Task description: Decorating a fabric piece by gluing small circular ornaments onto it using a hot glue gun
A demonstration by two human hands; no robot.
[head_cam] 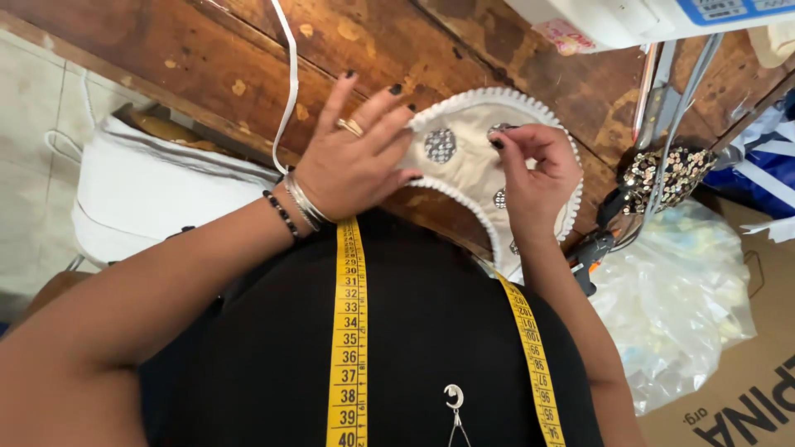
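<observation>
Cream fabric piece [472,170] with white trim lies at the near edge of the wooden bench [248,58]. Left hand [356,157] is spread flat, pressing it. Right hand [530,165] pinches a sequin motif [500,130] narrowly. Risk: fabric overhangs; released pressure could misplace the motif.

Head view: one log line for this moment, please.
left hand: flat on cream fabric piece | right hand: pinching sequin patch | surface: wooden table

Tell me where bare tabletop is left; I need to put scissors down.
Bare wooden table lies beyond the left hand, left of the white cord. It is crowded around the cream fabric piece, the right hand and the sequinned piece.
</observation>
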